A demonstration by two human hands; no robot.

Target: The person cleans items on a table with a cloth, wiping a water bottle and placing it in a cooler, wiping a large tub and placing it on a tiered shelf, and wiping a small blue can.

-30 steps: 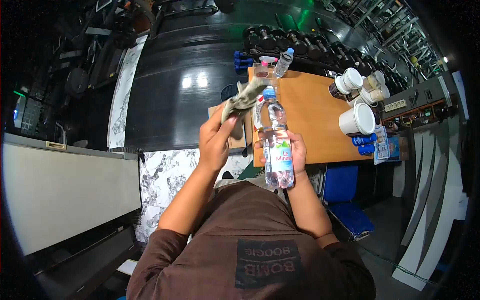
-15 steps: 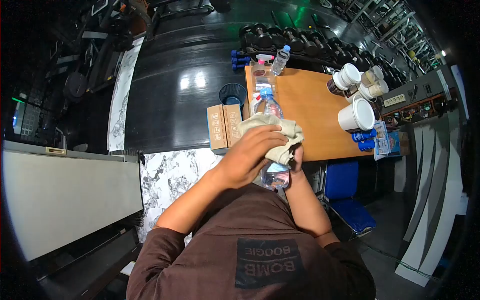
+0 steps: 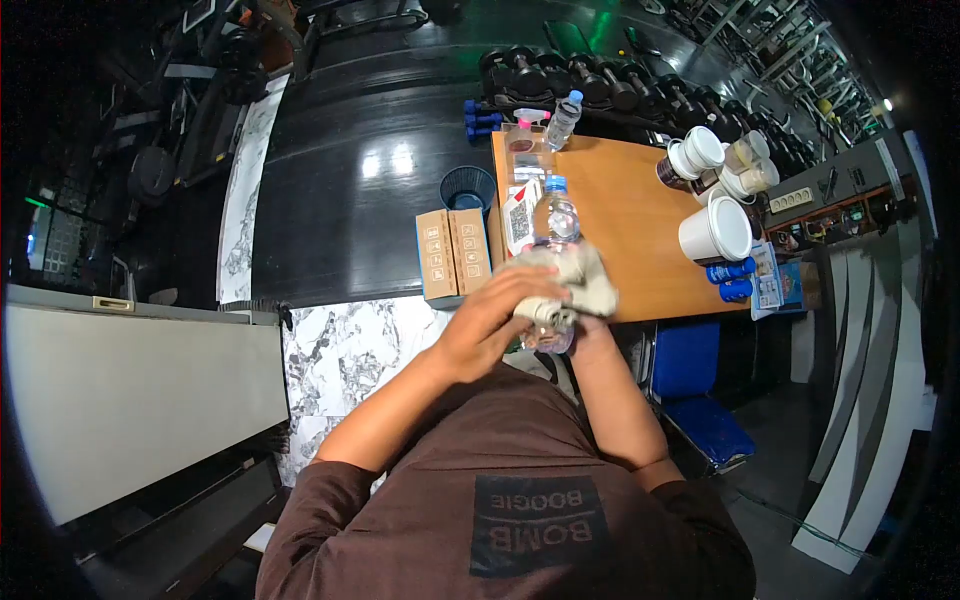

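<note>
A clear plastic water bottle with a blue cap is in front of my chest, at the near side of the desk. My left hand is closed over a pale beige cloth, pressing it round the bottle's middle. The cloth covers the middle of the bottle, and its clear base shows underneath. My right hand grips the bottle low on its right side; most of its fingers are hidden behind the cloth and bottle.
On the wooden desk stand white tubs, blue cans, another water bottle and a pink-topped spray bottle. A cardboard box and dark basket are left of it. A blue chair stands right.
The cloth and my left hand have moved down along the bottle, and the cloth is bunched differently. The bottle's cap has shifted right, with more of its upper part showing.
</note>
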